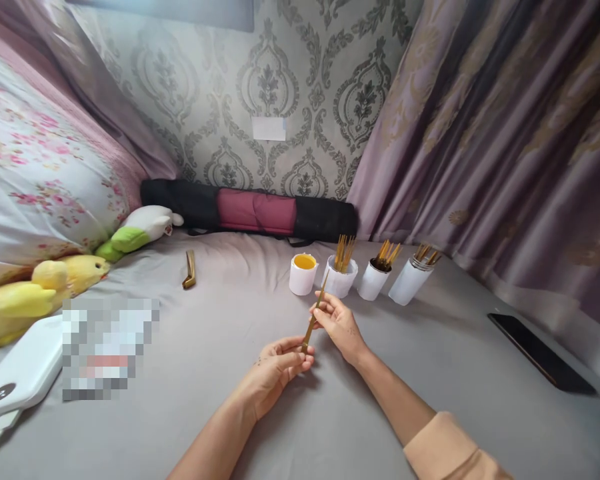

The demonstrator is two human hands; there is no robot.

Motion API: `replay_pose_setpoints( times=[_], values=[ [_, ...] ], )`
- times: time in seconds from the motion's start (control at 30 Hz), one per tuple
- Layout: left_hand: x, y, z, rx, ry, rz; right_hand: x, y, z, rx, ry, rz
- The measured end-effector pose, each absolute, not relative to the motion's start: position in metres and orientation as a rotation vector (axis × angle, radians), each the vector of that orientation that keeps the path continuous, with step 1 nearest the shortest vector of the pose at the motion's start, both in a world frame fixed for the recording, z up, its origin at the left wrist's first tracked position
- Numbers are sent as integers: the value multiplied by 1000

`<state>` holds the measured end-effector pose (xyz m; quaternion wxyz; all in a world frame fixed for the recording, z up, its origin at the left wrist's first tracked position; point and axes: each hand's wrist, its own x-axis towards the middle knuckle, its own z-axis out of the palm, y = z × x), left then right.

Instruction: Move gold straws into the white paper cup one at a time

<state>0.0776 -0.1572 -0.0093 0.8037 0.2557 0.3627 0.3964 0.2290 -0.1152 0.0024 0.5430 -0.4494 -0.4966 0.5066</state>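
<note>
Both my hands hold one thin gold stick (316, 312) above a grey bed sheet (220, 333). My left hand (275, 370) pinches its lower end. My right hand (337, 323) grips it near the middle, fingers curled. The stick's tip points up toward a row of white cups. The leftmost cup (303, 273) holds yellow liquid. Three more cups (341, 275) (375, 277) (410, 279) hold bunches of similar gold sticks.
Gold tweezers (189, 269) lie on the sheet at the left. A black and maroon roll bag (250, 210) lies against the wall. Plush toys (45, 287) and a white device (20, 373) sit at the left. A dark phone (540, 352) lies at the right.
</note>
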Motion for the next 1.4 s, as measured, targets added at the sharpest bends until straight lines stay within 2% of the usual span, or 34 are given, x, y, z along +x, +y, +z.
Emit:
replay_pose_setpoints(
  times=[0.57, 1.4],
  values=[
    [74, -158, -15, 531, 704, 790, 249, -80, 35, -1227, -1228, 879],
    [73, -158, -11, 548, 732, 763, 288, -85, 64, -1212, -1057, 867]
  ],
)
